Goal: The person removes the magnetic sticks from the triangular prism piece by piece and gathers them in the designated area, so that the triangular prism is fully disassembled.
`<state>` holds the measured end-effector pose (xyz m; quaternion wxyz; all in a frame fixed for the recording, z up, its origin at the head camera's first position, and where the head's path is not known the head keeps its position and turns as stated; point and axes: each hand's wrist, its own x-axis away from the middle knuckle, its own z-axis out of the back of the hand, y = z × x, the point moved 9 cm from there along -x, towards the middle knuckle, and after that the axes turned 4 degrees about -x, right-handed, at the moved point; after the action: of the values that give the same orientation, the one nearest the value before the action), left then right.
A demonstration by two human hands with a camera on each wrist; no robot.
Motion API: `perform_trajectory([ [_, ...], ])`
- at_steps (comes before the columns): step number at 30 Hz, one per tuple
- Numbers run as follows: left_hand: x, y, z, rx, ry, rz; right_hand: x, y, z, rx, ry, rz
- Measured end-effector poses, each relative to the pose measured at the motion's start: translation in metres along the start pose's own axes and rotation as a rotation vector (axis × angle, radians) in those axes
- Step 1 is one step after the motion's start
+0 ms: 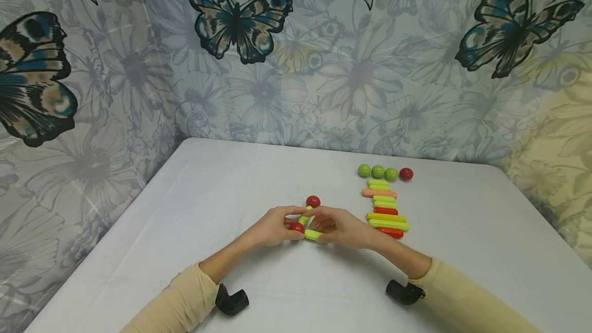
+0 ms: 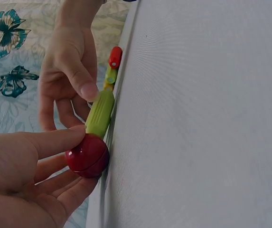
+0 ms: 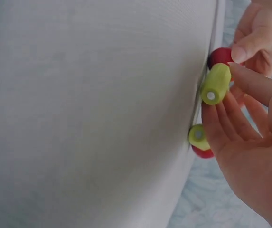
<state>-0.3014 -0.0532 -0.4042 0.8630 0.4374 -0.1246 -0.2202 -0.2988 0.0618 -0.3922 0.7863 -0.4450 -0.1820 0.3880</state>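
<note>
At the left, a cream sleeve reaches in over the white table, with a black wrist piece beside it. The left hand grasps a red ball, thumb on one side and fingers on the other.

Just to the right of that ball, between the two hands, lies a light green stick. Its long axis runs roughly across the person's front, the right end a little closer to the body; its left end appears to touch the ball. Behind, a second green stick slants away toward a back red ball; whether its near end meets the front ball I cannot tell.

The right hand pinches the first stick between thumb and fingers, coming from the right. It is nearer the stick's right end, while the left hand is nearer the end at the ball.

Farther right, well apart from the left hand, sits a column of coloured sticks, most lying crosswise, with a row of balls behind it: three green, then one red.
</note>
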Motion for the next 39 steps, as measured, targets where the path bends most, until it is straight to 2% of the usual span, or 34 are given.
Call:
perform_trajectory([
  [8,0.000,0.000,0.000,-0.014,0.000,-0.011,-0.004,-0.002,-0.008,0.123,-0.022,-0.011],
  [14,0.000,-0.001,0.000,-0.022,0.000,-0.018,-0.006,-0.007,-0.014,0.224,-0.046,0.018],
  [26,0.000,0.000,-0.001,-0.014,-0.020,-0.028,-0.004,-0.010,-0.016,0.295,-0.066,0.047],
  [30,0.000,0.000,-0.001,-0.010,-0.022,-0.022,-0.003,-0.011,-0.016,0.310,-0.070,0.034],
  [39,-0.001,-0.002,0.001,-0.008,-0.008,-0.005,0.003,-0.015,-0.003,0.332,0.026,0.061],
])
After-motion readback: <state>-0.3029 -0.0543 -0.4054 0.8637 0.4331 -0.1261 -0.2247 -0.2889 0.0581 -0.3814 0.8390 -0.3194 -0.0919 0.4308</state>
